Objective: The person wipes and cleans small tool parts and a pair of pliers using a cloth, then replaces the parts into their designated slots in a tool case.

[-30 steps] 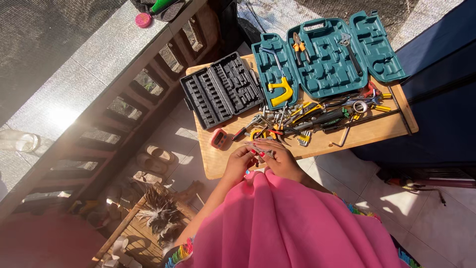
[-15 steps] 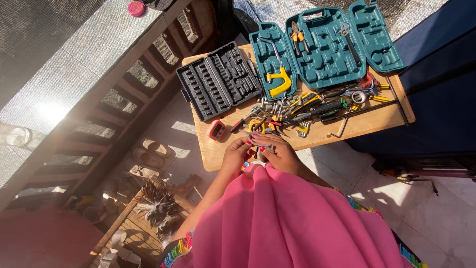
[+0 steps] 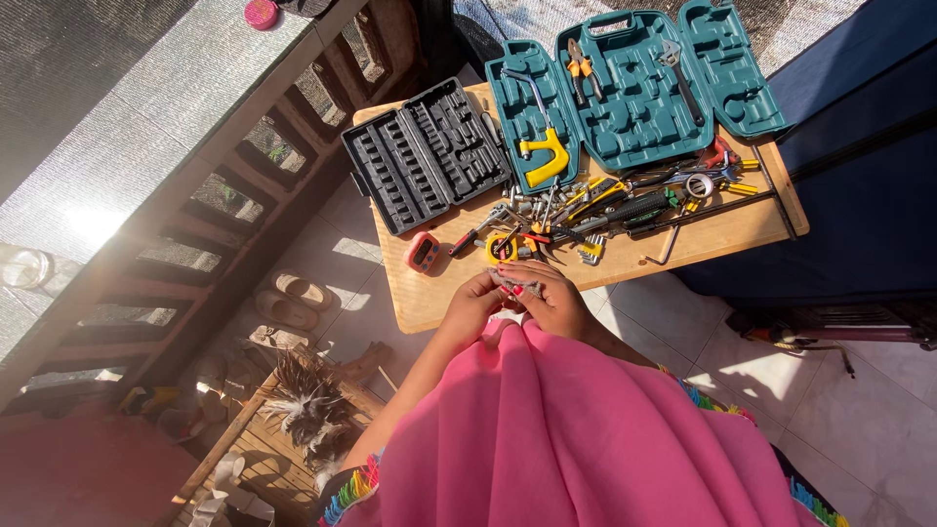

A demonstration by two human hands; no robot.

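My left hand point(image 3: 475, 298) and my right hand point(image 3: 551, 295) meet at the near edge of a small wooden table point(image 3: 429, 298), above a pink garment point(image 3: 566, 439). Together they pinch a small metal part point(image 3: 515, 284) between the fingertips; what it is I cannot tell. Just beyond the hands lies a heap of loose hand tools point(image 3: 595, 210) with yellow and black handles. A yellow tape measure point(image 3: 501, 247) sits closest to my fingers.
An open teal tool case point(image 3: 634, 107) and an open black socket case point(image 3: 425, 156) lie at the far side of the table. A small red object point(image 3: 423, 252) rests left of the heap. Wooden railing point(image 3: 224, 185) runs on the left; sandals point(image 3: 298, 290) lie on the tiled floor.
The view has shifted slightly, so the table sits a little lower and left. My hands stay together at the table's near edge, still working the small part.
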